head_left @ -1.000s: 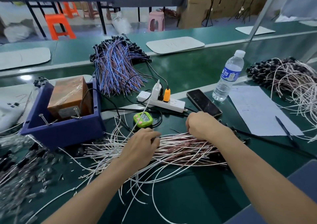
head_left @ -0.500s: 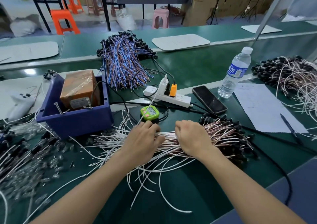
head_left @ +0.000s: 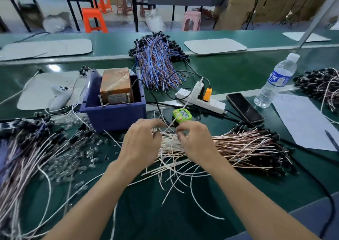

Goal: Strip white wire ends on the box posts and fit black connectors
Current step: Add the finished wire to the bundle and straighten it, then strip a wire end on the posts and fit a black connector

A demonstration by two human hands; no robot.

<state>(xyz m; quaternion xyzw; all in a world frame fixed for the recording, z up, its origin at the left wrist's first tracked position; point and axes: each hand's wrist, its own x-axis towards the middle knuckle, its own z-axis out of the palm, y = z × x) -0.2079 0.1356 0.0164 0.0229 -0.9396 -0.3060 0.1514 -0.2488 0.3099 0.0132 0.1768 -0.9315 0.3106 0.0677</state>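
1. Half a second ago both your hands lay flat on the bundle. Now the knuckles are up and the fingers work at its left end.
2. Your left hand (head_left: 141, 142) has curled, blurred fingers over the white wires (head_left: 170, 146); you cannot tell whether it grips any. Your right hand (head_left: 197, 142) pinches a strand between thumb and forefinger.
3. The wires lie fanned on the mat, with black connectors (head_left: 275, 148) massed at their right end.
4. The blue bin (head_left: 113, 116) stands just behind your left hand. It holds the brown box (head_left: 115, 85), and two posts (head_left: 100, 100) stand at the box's front.
5. The green timer (head_left: 182, 115) sits just beyond your fingertips. The power strip (head_left: 201, 102) and the phone (head_left: 244, 107) lie behind it.
6. A second heap of wires (head_left: 27, 148) crowds the left side. On the right are a sheet of paper (head_left: 302, 122) and a black cable (head_left: 321, 184).
7. The water bottle (head_left: 275, 81) stands upright, well apart from your hands.
8. Loose strands trail toward you across the near mat.
9. The surface is a green mat (head_left: 238, 70). An orange stool (head_left: 93, 19) and cardboard cartons (head_left: 256, 1) stand beyond it.
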